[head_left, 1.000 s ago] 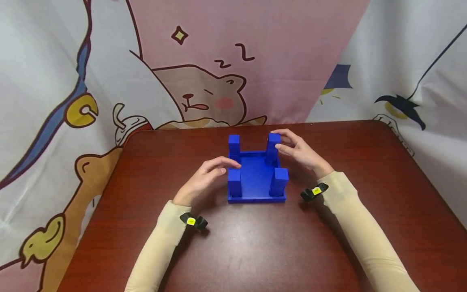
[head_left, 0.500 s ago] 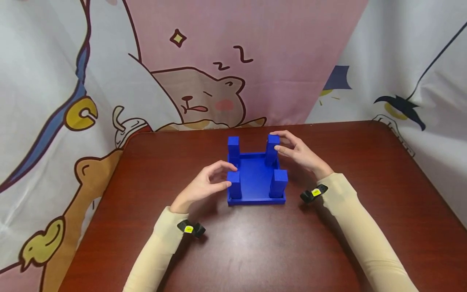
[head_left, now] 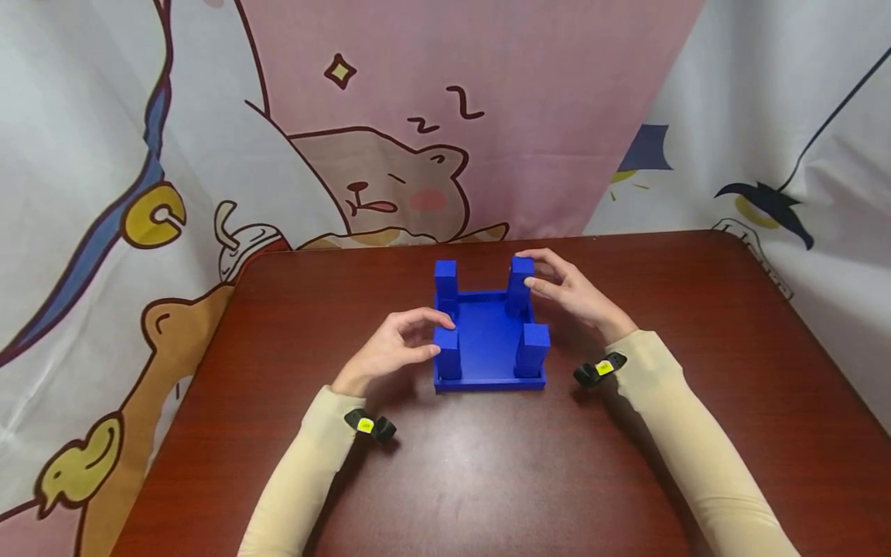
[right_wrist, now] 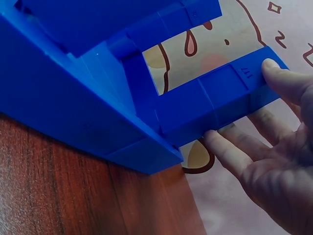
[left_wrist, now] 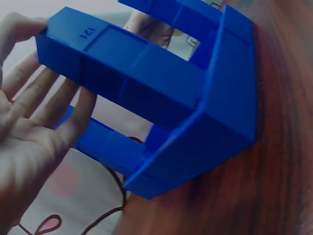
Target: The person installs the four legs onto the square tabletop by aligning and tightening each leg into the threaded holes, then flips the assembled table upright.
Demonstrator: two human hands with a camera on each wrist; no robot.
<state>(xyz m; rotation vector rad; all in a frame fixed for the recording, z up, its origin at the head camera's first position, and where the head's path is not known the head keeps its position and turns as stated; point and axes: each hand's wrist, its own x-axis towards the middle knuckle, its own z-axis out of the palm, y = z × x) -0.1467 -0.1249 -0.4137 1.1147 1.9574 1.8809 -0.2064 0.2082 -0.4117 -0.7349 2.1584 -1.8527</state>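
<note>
A blue square tray [head_left: 487, 348] with a low rim lies on the table, a blue square post standing upright at each corner. My left hand [head_left: 379, 356] pinches the top of the front left post [head_left: 448, 360], thumb on the near side and fingers reaching behind it. In the left wrist view that post carries the number 121 [left_wrist: 88, 32]. Around the top of the back right post [head_left: 518, 294] my right hand [head_left: 581, 298] has its thumb and fingers on either side. The right wrist view shows 117 [right_wrist: 246, 73] near its end.
The back left post [head_left: 445, 282] and front right post [head_left: 533, 352] stand untouched in the tray. Beneath is a dark brown wooden table [head_left: 473, 480]. A printed curtain [head_left: 529, 116] hangs behind its far edge. Each wrist wears a black strap [head_left: 369, 425].
My left hand has drawn back toward me and its thumb has come to the front left post, fingers closing round the top. The right hand and tray stay nearly in place.
</note>
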